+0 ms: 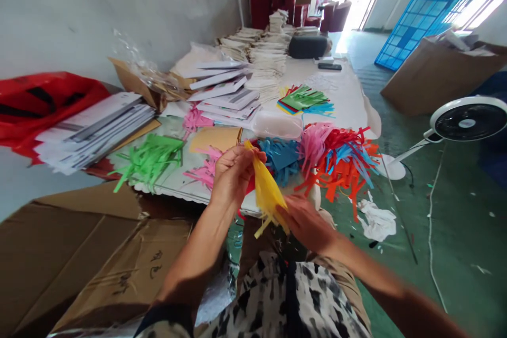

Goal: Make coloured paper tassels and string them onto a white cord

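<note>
A yellow paper tassel (267, 187) with a fringed lower end hangs in front of me over the table's near edge. My left hand (234, 169) is closed on its narrow top, fingers pinched together. Lower down, my right hand (303, 222) is closed around the fringe strips; its fingertips are partly hidden. Just behind the tassel lie fringed blue paper (280, 156) and pink fringed paper (206, 169). A heap of orange fringed paper (343, 169) spills over the table edge on the right. Green fringed paper (152, 156) rests on the left.
Stacks of printed packets (229, 92) and a clear plastic tray (277, 125) are on the table (344, 95). A cardboard box (99, 259) stands open at lower left. On the right are a fan (467, 122) and a blue crate (415, 26).
</note>
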Demonstrator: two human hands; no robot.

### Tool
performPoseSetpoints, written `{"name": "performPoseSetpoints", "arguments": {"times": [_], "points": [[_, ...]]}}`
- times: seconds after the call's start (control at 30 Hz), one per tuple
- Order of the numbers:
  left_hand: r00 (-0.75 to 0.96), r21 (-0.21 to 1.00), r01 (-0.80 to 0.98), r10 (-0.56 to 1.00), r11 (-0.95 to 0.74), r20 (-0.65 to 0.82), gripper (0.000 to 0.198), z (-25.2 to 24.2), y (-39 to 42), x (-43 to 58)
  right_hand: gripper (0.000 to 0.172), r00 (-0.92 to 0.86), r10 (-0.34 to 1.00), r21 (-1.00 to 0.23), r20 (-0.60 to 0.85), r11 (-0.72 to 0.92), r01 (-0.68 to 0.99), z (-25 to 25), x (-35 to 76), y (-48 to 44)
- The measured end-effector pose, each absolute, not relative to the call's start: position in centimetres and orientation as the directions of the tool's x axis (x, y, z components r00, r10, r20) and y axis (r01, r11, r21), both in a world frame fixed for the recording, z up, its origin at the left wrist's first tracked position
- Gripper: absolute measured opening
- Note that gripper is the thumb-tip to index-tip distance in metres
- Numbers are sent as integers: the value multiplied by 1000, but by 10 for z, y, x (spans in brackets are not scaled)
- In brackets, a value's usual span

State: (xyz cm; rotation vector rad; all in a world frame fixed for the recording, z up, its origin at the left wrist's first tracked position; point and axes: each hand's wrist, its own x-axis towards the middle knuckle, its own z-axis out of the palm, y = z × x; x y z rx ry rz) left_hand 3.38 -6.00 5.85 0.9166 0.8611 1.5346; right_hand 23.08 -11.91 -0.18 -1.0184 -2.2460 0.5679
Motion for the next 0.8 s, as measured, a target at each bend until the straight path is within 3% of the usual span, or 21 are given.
{"name": "performPoseSetpoints", "arguments": {"times": [0.1, 0.2, 0.37, 0.4, 0.6, 0.7, 0.8], "points": [[-86, 915, -374, 988, -150, 127, 34, 59, -66, 26, 10, -517, 795, -568, 316, 596, 568, 6, 251, -116], [-4, 956, -201, 976, -213, 216, 26, 51, -77, 31, 29, -304, 870, -684, 388, 493, 538, 37, 258, -103], [124, 962, -63, 954, -267, 273, 16, 41, -89, 45, 10, -181, 888, -773, 422, 457, 439, 69, 231, -86], [133, 965, -71, 956, -253, 261, 16, 39, -90, 46, 13, -176, 888, -773, 425, 457, 440, 68, 225, -85], [57, 970, -232, 994, -74, 89, 22, 18, -81, 41, 17, -267, 786, -582, 557, 600, 549, 54, 208, -64], [-28, 971, -235, 999, -46, 40, 25, 10, -77, 36, 21, -329, 811, -528, 484, 571, 629, 50, 209, -11], [-25, 986, -168, 1000, 9, -14, 23, 6, -77, 31, 27, -251, 919, -373, 303, 357, 856, 45, 213, 61]]}}
